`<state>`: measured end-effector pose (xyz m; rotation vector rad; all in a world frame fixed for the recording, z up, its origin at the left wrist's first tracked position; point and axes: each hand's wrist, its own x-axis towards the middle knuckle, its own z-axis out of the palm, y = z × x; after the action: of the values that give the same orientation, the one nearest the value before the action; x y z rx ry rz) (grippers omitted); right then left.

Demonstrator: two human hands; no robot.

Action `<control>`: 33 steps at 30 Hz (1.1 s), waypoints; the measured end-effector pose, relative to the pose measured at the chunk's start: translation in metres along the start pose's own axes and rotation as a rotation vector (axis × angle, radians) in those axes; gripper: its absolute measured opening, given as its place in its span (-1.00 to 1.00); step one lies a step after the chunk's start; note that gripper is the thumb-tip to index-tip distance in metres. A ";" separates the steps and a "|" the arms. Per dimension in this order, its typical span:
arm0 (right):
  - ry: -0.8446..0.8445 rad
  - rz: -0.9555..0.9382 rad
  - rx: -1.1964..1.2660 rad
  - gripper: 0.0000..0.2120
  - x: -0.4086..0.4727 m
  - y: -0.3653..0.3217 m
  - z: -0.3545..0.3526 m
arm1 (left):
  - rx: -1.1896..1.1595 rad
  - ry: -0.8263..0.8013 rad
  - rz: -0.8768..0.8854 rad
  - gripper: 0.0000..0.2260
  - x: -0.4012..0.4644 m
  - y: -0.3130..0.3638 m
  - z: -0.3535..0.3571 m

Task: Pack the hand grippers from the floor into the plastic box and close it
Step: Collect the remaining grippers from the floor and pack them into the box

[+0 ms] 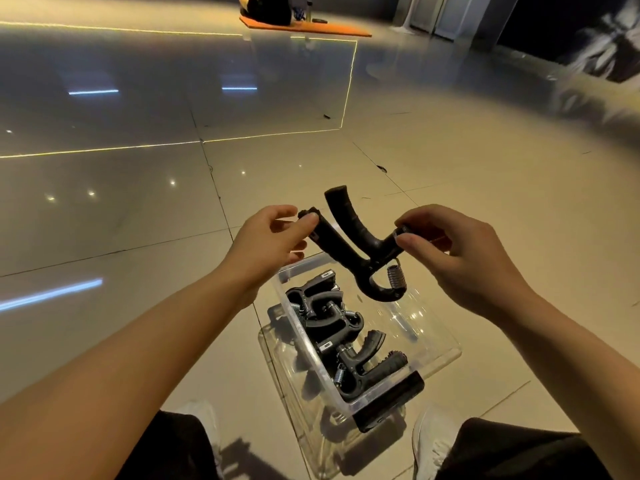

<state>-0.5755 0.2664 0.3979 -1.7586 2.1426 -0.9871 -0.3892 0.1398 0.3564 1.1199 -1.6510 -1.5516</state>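
Black hand gripper (349, 244) was held above the clear plastic box (433, 344); left hand (273, 240) pinched one handle tip, right hand (446, 247) pinched the adjustment knob end. Other grippers (332, 320) lay inside the open box on the tiled floor (138, 220).

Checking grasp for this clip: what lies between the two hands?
In the head view, one black hand gripper spans between left hand and right hand, each pinching an end, above the plastic box.
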 end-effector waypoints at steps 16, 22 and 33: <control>-0.350 0.111 0.256 -0.87 -0.001 0.008 0.032 | -0.155 0.133 0.168 -0.68 0.005 0.005 0.006; -0.357 0.128 0.132 -0.38 0.009 0.004 0.011 | 0.383 0.031 0.552 -0.45 0.000 0.007 0.008; -0.452 -0.310 -0.158 -0.05 0.010 0.001 -0.005 | 0.283 -0.285 0.435 -0.28 -0.013 0.014 0.015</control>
<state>-0.5815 0.2593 0.4039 -2.1820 1.7383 -0.4192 -0.3985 0.1577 0.3695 0.6214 -2.1851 -1.2609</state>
